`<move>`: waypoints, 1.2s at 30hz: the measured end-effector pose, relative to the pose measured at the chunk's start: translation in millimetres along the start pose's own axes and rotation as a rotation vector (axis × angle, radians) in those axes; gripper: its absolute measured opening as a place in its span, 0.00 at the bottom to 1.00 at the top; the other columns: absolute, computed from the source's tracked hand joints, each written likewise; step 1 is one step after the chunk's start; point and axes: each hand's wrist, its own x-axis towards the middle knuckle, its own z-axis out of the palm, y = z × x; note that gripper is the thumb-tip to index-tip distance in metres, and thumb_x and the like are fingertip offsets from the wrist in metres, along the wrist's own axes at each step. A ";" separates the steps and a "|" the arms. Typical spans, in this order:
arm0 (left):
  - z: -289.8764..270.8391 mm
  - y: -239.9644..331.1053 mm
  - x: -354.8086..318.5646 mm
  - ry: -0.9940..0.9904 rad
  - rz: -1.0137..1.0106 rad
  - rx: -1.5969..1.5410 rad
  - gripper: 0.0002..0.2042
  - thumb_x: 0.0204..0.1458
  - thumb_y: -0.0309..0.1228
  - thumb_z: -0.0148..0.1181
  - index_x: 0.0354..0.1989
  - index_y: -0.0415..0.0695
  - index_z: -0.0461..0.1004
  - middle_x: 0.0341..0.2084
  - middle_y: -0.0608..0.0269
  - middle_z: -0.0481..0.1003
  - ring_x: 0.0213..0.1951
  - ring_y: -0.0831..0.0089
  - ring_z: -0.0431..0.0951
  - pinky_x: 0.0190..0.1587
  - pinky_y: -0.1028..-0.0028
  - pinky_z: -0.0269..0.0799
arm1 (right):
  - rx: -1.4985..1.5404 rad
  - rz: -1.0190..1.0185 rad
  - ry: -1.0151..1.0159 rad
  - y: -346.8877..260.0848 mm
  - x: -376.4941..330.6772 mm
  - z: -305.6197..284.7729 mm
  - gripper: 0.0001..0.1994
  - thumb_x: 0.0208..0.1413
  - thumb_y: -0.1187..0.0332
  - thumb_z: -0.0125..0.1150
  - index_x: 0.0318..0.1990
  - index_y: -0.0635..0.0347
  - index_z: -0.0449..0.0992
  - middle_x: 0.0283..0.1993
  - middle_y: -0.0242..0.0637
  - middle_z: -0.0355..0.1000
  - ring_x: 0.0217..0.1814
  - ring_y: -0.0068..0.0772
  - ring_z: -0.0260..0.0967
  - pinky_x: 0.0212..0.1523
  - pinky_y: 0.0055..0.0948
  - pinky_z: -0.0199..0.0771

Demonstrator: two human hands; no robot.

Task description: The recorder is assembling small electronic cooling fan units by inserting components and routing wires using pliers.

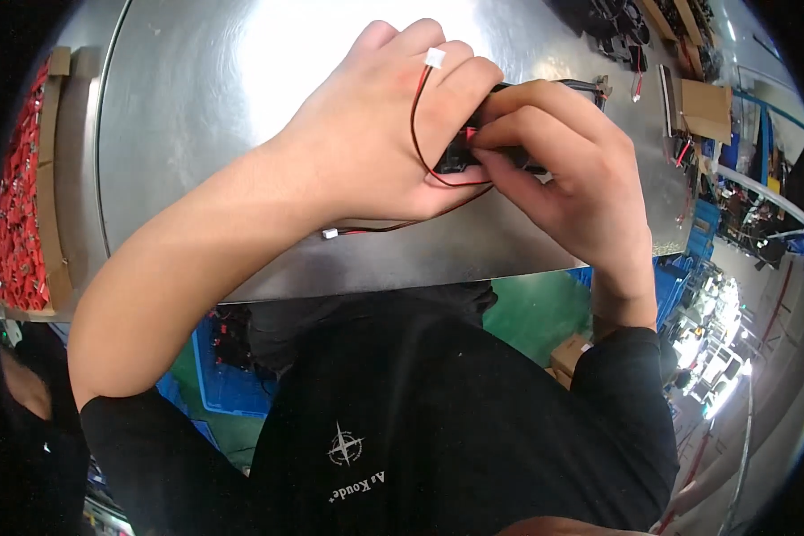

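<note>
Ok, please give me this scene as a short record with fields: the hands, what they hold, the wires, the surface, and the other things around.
left hand: grips a small black part
right hand: fingertips pinch at the same part
wires: red and black wire pair crosses the left hand, ends in a white connector; second white connector lies on the table
surface: shiny metal table
left edge: cardboard box of red pieces

The surface point(196, 134) is smooth sheet metal with a dull brushed sheen that throws back a wide white glare. The small black part point(460, 152) held between both hands looks like matt plastic, its thin red and black wires point(417, 134) are coated in glossy insulation, and they end in white plastic plugs point(434, 58). The box point(706, 107) at the far right is plain matt brown cardboard.
</note>
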 end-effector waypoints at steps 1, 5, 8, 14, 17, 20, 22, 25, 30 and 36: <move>1.2 -0.7 -0.5 0.004 0.010 0.025 0.32 0.40 0.43 0.75 0.55 0.45 0.72 0.43 0.63 0.75 0.48 0.59 0.74 0.54 0.61 0.63 | 0.028 0.021 0.033 0.3 -2.0 1.1 0.09 0.45 0.79 0.72 0.35 0.61 0.80 0.42 0.37 0.79 0.41 0.41 0.77 0.41 0.33 0.77; -2.4 3.3 2.1 0.026 0.042 0.021 0.32 0.41 0.43 0.74 0.55 0.45 0.72 0.45 0.63 0.76 0.49 0.60 0.73 0.54 0.61 0.63 | 0.035 0.043 0.063 -2.8 -3.1 4.0 0.10 0.44 0.80 0.73 0.35 0.62 0.80 0.42 0.36 0.79 0.42 0.40 0.78 0.42 0.33 0.78; 1.4 3.2 -0.6 0.097 0.080 0.070 0.32 0.42 0.43 0.74 0.55 0.45 0.71 0.45 0.63 0.75 0.49 0.60 0.73 0.54 0.61 0.63 | -0.006 0.033 0.022 -4.0 -0.7 1.8 0.10 0.45 0.79 0.73 0.35 0.61 0.81 0.42 0.37 0.79 0.43 0.41 0.77 0.43 0.34 0.78; -5.0 6.3 5.1 -0.095 -0.012 0.041 0.33 0.41 0.44 0.74 0.57 0.45 0.71 0.47 0.61 0.75 0.52 0.59 0.73 0.56 0.61 0.63 | -0.105 -0.011 -0.036 -9.9 2.6 -9.0 0.08 0.49 0.77 0.70 0.38 0.61 0.84 0.38 0.36 0.76 0.39 0.40 0.74 0.41 0.37 0.74; 1.7 0.1 -2.4 0.057 0.037 0.087 0.33 0.41 0.43 0.73 0.57 0.45 0.71 0.48 0.61 0.75 0.51 0.59 0.73 0.56 0.60 0.63 | -0.190 0.047 -0.074 -25.6 2.9 -14.3 0.10 0.53 0.78 0.66 0.43 0.62 0.83 0.34 0.39 0.73 0.33 0.40 0.71 0.37 0.36 0.71; 0.0 0.9 0.6 0.093 0.071 0.059 0.33 0.41 0.42 0.73 0.57 0.44 0.71 0.46 0.60 0.76 0.48 0.58 0.73 0.53 0.59 0.64 | 0.022 0.271 -0.151 -26.9 -10.6 -9.5 0.14 0.56 0.79 0.62 0.50 0.62 0.81 0.30 0.43 0.73 0.29 0.43 0.71 0.32 0.36 0.71; -1.5 0.5 2.2 0.083 0.072 0.035 0.32 0.41 0.41 0.73 0.57 0.43 0.71 0.46 0.59 0.76 0.47 0.58 0.73 0.52 0.59 0.65 | 0.018 0.222 -0.106 -26.5 -18.7 -5.1 0.17 0.58 0.79 0.60 0.55 0.61 0.79 0.27 0.46 0.72 0.25 0.46 0.71 0.29 0.38 0.71; -1.6 -2.7 -0.6 0.055 0.061 0.019 0.31 0.42 0.42 0.73 0.55 0.44 0.71 0.44 0.60 0.75 0.47 0.58 0.73 0.51 0.59 0.66 | -0.016 0.240 -0.108 -25.4 -26.5 -0.1 0.18 0.56 0.80 0.60 0.54 0.60 0.81 0.28 0.44 0.74 0.26 0.46 0.72 0.29 0.37 0.73; -3.4 0.4 4.2 -0.013 0.076 0.018 0.31 0.44 0.42 0.74 0.56 0.44 0.72 0.43 0.61 0.74 0.48 0.59 0.73 0.52 0.60 0.67 | -0.072 -0.040 0.191 28.8 -21.8 -25.0 0.14 0.55 0.75 0.65 0.49 0.57 0.84 0.29 0.34 0.72 0.29 0.32 0.70 0.31 0.28 0.68; -26.3 -7.5 17.3 -0.129 0.169 0.073 0.30 0.46 0.44 0.73 0.62 0.55 0.76 0.47 0.56 0.72 0.51 0.56 0.71 0.53 0.59 0.69 | 0.148 0.396 -0.277 51.7 -12.2 -37.2 0.16 0.58 0.60 0.73 0.48 0.57 0.82 0.23 0.29 0.64 0.26 0.20 0.59 0.27 0.25 0.57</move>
